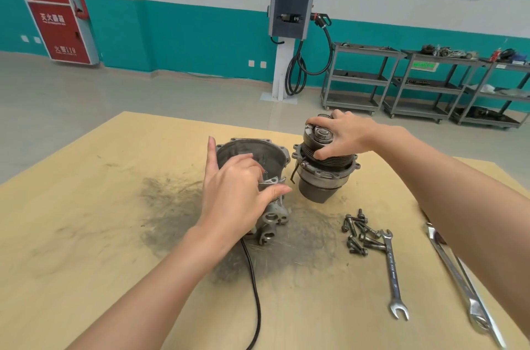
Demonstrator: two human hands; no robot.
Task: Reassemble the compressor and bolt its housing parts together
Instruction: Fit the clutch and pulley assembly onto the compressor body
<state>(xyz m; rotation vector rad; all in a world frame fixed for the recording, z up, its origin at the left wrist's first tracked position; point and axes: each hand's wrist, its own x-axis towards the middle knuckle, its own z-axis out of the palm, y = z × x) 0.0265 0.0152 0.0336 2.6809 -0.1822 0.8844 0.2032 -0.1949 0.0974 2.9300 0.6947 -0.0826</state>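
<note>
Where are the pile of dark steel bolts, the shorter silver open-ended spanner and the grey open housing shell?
Pile of dark steel bolts (pixel 360 232): head view, middle of pile.
Shorter silver open-ended spanner (pixel 391 269): head view, mid-shaft.
Grey open housing shell (pixel 252 146): head view, far inner wall.

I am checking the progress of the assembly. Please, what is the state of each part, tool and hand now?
Housing shell: open, empty, separate.
Pulley section: upright, not joined.
Bolts: loose in a pile.
Short wrench: lying unused.
Long wrenches: lying unused.
Left hand: pinches the shell's rim.
Right hand: grips the pulley section.
</note>
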